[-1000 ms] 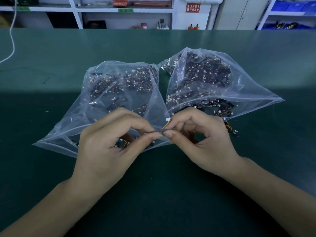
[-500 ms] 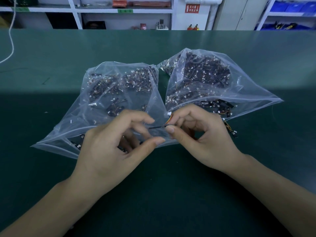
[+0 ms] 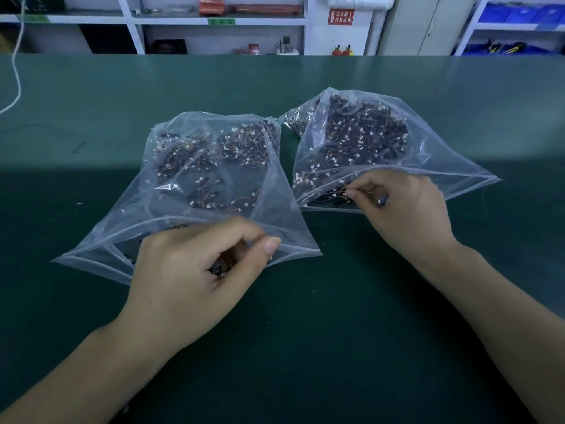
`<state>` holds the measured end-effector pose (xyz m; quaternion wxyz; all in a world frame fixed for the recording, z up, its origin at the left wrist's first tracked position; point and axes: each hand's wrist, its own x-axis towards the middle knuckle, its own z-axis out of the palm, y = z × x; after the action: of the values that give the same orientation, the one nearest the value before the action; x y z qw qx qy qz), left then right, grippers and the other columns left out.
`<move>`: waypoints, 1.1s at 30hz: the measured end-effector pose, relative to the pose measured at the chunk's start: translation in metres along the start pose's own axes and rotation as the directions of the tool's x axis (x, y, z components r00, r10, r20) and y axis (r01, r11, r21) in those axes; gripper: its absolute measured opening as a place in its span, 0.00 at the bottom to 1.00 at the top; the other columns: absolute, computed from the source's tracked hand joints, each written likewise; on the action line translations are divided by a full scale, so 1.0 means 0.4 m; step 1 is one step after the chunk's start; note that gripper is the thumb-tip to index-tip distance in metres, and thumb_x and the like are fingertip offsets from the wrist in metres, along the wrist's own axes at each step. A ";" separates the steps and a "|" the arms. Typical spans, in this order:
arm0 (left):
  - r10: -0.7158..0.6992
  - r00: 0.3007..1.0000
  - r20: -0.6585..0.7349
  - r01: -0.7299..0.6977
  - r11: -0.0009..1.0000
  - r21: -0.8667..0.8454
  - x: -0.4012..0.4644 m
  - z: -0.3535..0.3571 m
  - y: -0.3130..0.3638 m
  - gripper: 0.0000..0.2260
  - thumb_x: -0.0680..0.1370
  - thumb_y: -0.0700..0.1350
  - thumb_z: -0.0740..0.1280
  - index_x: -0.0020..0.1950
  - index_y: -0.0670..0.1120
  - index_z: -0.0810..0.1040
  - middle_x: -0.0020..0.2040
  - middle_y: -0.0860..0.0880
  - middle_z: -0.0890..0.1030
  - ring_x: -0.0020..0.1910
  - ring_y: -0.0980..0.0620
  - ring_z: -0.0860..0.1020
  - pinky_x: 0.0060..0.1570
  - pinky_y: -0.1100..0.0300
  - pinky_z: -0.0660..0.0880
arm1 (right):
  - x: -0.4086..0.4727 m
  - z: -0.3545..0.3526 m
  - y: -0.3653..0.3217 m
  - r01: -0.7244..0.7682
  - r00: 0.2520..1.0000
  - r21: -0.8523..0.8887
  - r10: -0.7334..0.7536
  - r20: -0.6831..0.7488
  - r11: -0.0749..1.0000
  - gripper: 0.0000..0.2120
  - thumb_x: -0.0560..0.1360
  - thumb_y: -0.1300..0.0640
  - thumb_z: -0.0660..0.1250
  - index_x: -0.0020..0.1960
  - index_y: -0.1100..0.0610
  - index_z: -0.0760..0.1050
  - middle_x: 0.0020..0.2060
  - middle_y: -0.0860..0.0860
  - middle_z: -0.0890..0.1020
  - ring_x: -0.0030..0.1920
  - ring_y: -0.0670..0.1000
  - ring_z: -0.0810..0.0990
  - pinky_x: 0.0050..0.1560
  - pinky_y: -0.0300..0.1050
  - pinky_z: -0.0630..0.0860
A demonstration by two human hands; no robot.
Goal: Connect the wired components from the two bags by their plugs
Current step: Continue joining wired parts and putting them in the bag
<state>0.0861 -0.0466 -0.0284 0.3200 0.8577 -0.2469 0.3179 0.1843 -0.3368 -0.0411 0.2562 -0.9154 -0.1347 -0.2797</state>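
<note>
The wired components [image 3: 360, 139] lie heaped inside two clear bags side by side at the middle of the green table [image 3: 91, 96], mouths turned toward its near edge so each hand can reach straight in. The left hand [image 3: 189, 276], at the mouth of the left bag [image 3: 171, 209], curls its fingers round a small dark piece. The right hand [image 3: 403, 206], at the opening of the right bag [image 3: 434, 160], pinches a wire, likely picking its mate.
</note>
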 end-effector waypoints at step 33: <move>0.016 0.969 0.247 -0.092 0.951 0.296 0.015 -0.025 -0.056 0.04 0.80 0.51 0.74 0.48 0.56 0.89 0.46 0.61 0.87 0.43 0.55 0.86 0.35 0.52 0.82 | -0.055 0.007 -0.132 0.231 0.969 0.304 -0.247 0.017 0.924 0.11 0.74 0.67 0.69 0.44 0.53 0.86 0.27 0.40 0.66 0.29 0.43 0.69 0.36 0.35 0.65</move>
<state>0.1001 -0.0256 -0.0271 0.1423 0.9219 -0.2554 0.2541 0.1474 -0.2935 -0.0351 0.3524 -0.8499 -0.2931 -0.2600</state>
